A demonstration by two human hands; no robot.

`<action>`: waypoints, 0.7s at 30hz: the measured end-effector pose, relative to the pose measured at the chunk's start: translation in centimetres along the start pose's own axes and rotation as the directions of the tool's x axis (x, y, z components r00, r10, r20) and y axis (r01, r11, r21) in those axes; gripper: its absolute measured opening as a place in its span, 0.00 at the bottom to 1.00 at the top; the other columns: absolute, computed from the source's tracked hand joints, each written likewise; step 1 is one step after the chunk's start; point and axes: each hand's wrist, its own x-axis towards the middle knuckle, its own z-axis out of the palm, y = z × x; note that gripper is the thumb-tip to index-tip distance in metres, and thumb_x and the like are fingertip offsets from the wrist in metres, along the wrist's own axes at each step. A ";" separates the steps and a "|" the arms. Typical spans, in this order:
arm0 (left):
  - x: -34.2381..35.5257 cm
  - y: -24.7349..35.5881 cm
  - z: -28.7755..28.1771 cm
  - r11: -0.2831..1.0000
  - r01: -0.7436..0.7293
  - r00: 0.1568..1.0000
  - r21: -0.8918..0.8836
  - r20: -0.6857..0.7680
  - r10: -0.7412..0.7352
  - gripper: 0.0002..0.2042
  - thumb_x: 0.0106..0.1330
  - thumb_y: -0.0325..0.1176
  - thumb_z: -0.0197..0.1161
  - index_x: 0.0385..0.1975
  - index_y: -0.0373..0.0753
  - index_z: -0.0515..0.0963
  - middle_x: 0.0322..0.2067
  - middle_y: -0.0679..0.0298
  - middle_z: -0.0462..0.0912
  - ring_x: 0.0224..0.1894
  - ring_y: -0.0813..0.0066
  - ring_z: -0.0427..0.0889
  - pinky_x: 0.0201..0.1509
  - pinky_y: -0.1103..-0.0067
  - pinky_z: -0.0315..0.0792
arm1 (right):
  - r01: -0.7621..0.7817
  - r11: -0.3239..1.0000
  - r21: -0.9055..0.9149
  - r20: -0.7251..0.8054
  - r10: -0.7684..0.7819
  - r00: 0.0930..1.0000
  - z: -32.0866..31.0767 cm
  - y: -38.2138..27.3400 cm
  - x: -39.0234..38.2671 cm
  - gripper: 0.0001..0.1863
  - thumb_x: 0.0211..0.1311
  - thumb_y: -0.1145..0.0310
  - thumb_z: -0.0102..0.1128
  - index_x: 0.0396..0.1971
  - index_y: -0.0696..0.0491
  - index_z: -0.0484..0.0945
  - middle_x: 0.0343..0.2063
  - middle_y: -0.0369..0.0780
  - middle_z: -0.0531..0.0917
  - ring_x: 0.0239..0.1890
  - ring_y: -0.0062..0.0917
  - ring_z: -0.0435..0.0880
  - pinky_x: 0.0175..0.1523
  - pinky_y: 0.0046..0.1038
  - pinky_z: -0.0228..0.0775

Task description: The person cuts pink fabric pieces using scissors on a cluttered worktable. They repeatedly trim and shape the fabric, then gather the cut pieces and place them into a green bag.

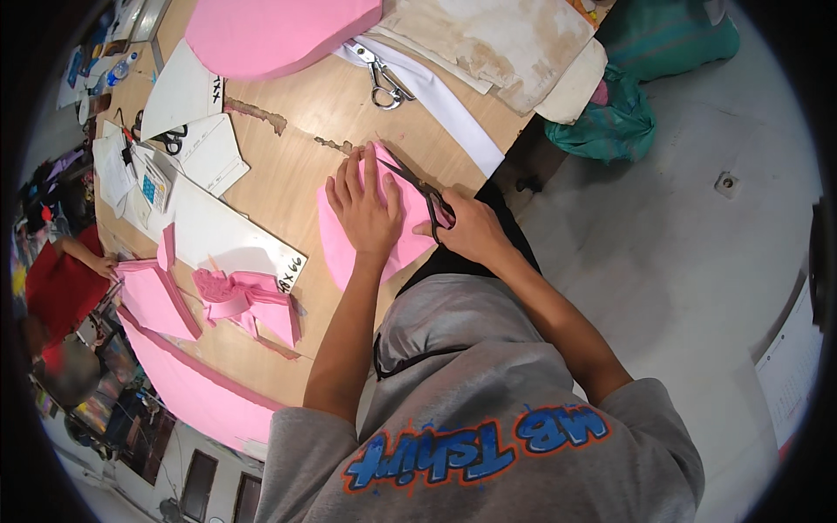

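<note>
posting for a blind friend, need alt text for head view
A person's left hand rests flat on pink fabric on a table while the right hand holds black scissors at the fabric's edge. More pink pieces lie to the left.

Bright light; soft sheen on the table point(296, 106); dark, distorted fisheye rim.

Pink cloth point(411, 234) on light tan tabletop point(270, 187), black scissors point(423, 187).
From cloth: solid pink stack point(279, 35) 11 o'clock; brown-blotched cream sheets point(514, 39) 1; green bags point(610, 131) 2; grey T-shirt point(488, 375), blue lettering point(475, 453) edged orange, 5; white card point(222, 225) 9.
</note>
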 end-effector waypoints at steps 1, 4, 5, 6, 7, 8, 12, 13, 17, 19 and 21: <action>0.0 0.0 0.0 1.000 0.003 1.000 -0.006 0.005 -0.003 0.31 0.85 0.47 0.59 0.87 0.51 0.72 0.80 0.61 0.75 0.83 0.56 0.68 0.91 0.49 0.50 | 0.010 1.000 -0.023 -0.016 -0.010 1.000 0.2 0.1 -0.1 0.39 0.64 0.34 0.85 0.46 0.60 0.83 0.38 0.50 0.87 0.43 0.54 0.90 0.49 0.48 0.81; 0.0 0.0 0.0 1.000 0.004 1.000 -0.002 0.004 -0.004 0.31 0.85 0.48 0.59 0.87 0.51 0.72 0.80 0.61 0.75 0.83 0.56 0.68 0.91 0.49 0.50 | 0.029 0.999 -0.032 -0.061 -0.031 0.998 1.3 0.6 0.1 0.41 0.63 0.34 0.85 0.47 0.61 0.83 0.38 0.50 0.87 0.44 0.55 0.90 0.50 0.49 0.81; 0.0 -0.1 0.0 1.000 0.003 1.000 -0.010 0.003 -0.003 0.31 0.85 0.48 0.59 0.87 0.51 0.71 0.80 0.61 0.75 0.83 0.56 0.68 0.91 0.49 0.50 | 0.067 0.997 -0.039 -0.084 -0.070 0.994 1.6 0.9 0.2 0.40 0.63 0.34 0.85 0.47 0.61 0.83 0.38 0.50 0.87 0.43 0.56 0.90 0.49 0.49 0.81; 0.0 -0.1 -0.1 1.000 0.004 1.000 -0.015 0.007 -0.004 0.31 0.86 0.48 0.59 0.87 0.51 0.71 0.80 0.61 0.75 0.83 0.56 0.68 0.91 0.49 0.50 | 0.093 0.994 -0.049 -0.105 -0.098 0.990 2.0 1.2 0.3 0.40 0.63 0.34 0.85 0.47 0.61 0.83 0.38 0.50 0.87 0.43 0.56 0.90 0.49 0.50 0.81; 0.0 -0.1 -0.1 1.000 0.007 1.000 -0.021 0.016 -0.007 0.31 0.86 0.48 0.59 0.87 0.51 0.71 0.80 0.61 0.75 0.83 0.57 0.68 0.91 0.49 0.50 | 0.119 0.991 -0.059 -0.126 -0.125 0.984 2.2 1.4 0.5 0.40 0.63 0.35 0.85 0.47 0.61 0.83 0.38 0.50 0.87 0.43 0.57 0.90 0.49 0.50 0.81; 0.1 -0.2 -0.2 1.000 0.004 1.000 -0.020 0.009 -0.004 0.31 0.86 0.48 0.59 0.87 0.51 0.71 0.80 0.61 0.75 0.83 0.56 0.68 0.91 0.49 0.50 | 0.122 0.990 -0.064 -0.123 -0.130 0.984 2.4 1.6 0.6 0.40 0.64 0.35 0.85 0.46 0.61 0.83 0.37 0.50 0.87 0.42 0.56 0.90 0.48 0.50 0.80; 0.0 -0.2 -0.1 1.000 -0.005 1.000 -0.016 -0.003 0.005 0.31 0.86 0.49 0.58 0.87 0.51 0.71 0.80 0.61 0.75 0.83 0.56 0.68 0.91 0.49 0.50 | 0.118 0.990 -0.073 -0.085 -0.124 0.989 2.3 2.1 1.1 0.38 0.64 0.37 0.86 0.41 0.62 0.82 0.35 0.51 0.85 0.38 0.54 0.87 0.45 0.47 0.78; -0.1 -0.1 -0.1 1.000 -0.004 1.000 -0.012 0.001 0.004 0.31 0.86 0.49 0.58 0.87 0.51 0.71 0.80 0.60 0.75 0.83 0.56 0.68 0.91 0.49 0.50 | 0.091 0.992 -0.087 -0.056 -0.096 0.994 2.1 2.0 1.1 0.38 0.64 0.38 0.87 0.39 0.62 0.81 0.34 0.51 0.85 0.37 0.53 0.87 0.44 0.47 0.78; 0.0 -0.1 -0.2 0.999 -0.002 1.000 -0.033 -0.005 0.001 0.31 0.86 0.49 0.57 0.87 0.51 0.71 0.79 0.60 0.75 0.83 0.56 0.68 0.91 0.48 0.50 | 0.090 0.995 -0.039 -0.073 -0.092 0.993 1.4 1.3 0.4 0.39 0.63 0.35 0.86 0.37 0.62 0.81 0.33 0.51 0.84 0.35 0.51 0.86 0.44 0.46 0.77; -0.1 -0.1 -0.2 0.999 0.002 1.000 -0.032 0.000 -0.002 0.31 0.87 0.49 0.57 0.87 0.51 0.71 0.79 0.59 0.76 0.83 0.56 0.68 0.91 0.48 0.50 | 0.063 0.996 -0.064 -0.064 -0.068 0.996 1.0 1.0 -0.2 0.41 0.63 0.33 0.85 0.38 0.61 0.81 0.33 0.51 0.85 0.36 0.51 0.87 0.44 0.47 0.77; -0.1 -0.1 -0.2 0.999 -0.002 1.000 -0.032 -0.009 0.001 0.31 0.87 0.49 0.57 0.86 0.51 0.71 0.79 0.59 0.76 0.83 0.56 0.68 0.91 0.48 0.50 | 0.029 0.997 -0.066 -0.041 -0.032 0.999 0.7 1.0 -0.6 0.42 0.62 0.31 0.84 0.38 0.61 0.81 0.34 0.51 0.85 0.37 0.52 0.87 0.45 0.48 0.77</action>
